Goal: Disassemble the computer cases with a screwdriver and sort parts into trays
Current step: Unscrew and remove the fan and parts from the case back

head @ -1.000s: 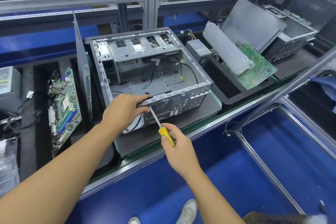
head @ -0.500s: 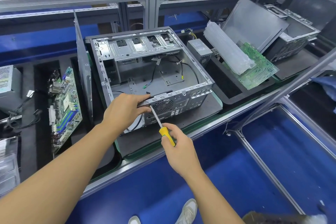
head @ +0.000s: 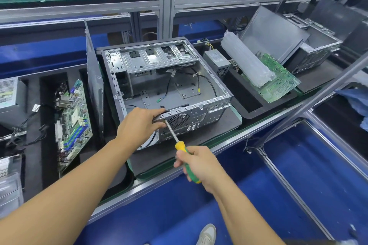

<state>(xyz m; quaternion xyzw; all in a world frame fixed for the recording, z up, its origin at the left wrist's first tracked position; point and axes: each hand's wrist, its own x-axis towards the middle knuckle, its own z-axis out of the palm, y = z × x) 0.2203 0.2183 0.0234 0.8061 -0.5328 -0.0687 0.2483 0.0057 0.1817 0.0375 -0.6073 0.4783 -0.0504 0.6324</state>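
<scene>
An open grey computer case [head: 191, 93] lies on its side on a black mat, its inside bare but for loose cables. My left hand [head: 139, 123] grips the near rim of the case beside the rear fan grille. My right hand [head: 197, 163] holds a screwdriver [head: 180, 144] with a yellow and green handle. The screwdriver's tip meets the rear panel just under my left fingers. A removed side panel [head: 94, 83] stands upright against the case's left side.
A black tray [head: 33, 125] on the left holds a green motherboard [head: 73, 123] and cables. On the right sit a power supply [head: 217, 61], another motherboard [head: 278, 79] under a plastic bag, and a second case [head: 316, 49]. An aluminium rail [head: 318, 93] crosses diagonally.
My right hand has slid slightly back along the screwdriver handle, showing more of the yellow end. The left hand and the case have stayed put.
</scene>
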